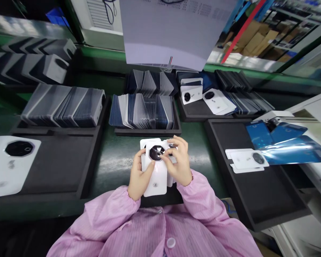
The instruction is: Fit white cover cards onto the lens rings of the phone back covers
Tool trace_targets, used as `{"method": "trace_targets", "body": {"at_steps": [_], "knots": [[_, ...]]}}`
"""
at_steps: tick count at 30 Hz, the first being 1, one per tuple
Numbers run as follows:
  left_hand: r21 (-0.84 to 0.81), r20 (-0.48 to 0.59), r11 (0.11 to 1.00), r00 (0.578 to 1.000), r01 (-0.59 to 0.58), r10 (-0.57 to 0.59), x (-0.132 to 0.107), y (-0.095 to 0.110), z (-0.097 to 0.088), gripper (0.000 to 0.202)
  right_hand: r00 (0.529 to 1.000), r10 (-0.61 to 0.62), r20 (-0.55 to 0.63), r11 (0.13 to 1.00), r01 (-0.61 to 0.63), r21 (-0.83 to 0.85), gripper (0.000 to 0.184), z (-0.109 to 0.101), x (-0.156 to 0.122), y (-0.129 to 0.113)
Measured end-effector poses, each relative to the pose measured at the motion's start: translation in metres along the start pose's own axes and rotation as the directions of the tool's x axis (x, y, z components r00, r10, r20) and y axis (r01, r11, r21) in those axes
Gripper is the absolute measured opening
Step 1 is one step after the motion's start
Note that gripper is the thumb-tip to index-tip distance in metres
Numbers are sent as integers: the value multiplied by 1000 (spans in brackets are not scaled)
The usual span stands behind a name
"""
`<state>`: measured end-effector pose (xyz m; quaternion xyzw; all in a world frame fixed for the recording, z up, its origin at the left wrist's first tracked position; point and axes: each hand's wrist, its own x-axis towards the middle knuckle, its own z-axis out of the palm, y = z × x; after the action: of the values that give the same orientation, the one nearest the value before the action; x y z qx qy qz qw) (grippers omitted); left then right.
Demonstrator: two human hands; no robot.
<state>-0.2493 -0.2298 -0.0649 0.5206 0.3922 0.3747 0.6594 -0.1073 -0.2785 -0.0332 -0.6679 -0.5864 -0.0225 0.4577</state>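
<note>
White phone back covers (158, 178) with dark camera windows are held upright in a small overlapping bunch, low in the middle of the view. My left hand (140, 175) is closed on their left side, its thumb on the front cover below the dark camera window (155, 152). From the right, my right hand (179, 162) pinches thumb and forefinger together at the window's right edge. Whatever is in that pinch is too small to make out. Its other fingers curl over another cover behind, hiding part of that cover's camera window.
Black trays (147, 132) hold rows of grey and blue covers at the back and left. A large white cover (13, 167) lies on the left tray. In the right tray (267, 200) are white covers (246, 160) and blue film-like sheets (291, 148). A pale hanging sheet (171, 32) blocks the back.
</note>
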Motion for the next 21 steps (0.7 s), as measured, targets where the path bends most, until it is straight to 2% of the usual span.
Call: {"method": "trace_targets", "body": {"at_steps": [3, 6, 13, 21], "knots": [[-41, -15, 999, 999, 34, -35, 4, 3, 0, 43, 966, -256, 43, 965, 253, 69, 11, 6, -10, 2], [-44, -19, 999, 1000, 3, -4, 7, 3, -1, 43, 924, -377, 64, 916, 361, 177, 19, 10, -17, 5], [-31, -10, 1000, 1000, -6, 5, 5, 3, -4, 43, 912, -408, 40, 894, 391, 217, 30, 11, -20, 5], [-6, -1, 999, 999, -48, 48, 3, 2, -7, 44, 913, -406, 38, 887, 383, 258, 30, 10, -21, 7]]}}
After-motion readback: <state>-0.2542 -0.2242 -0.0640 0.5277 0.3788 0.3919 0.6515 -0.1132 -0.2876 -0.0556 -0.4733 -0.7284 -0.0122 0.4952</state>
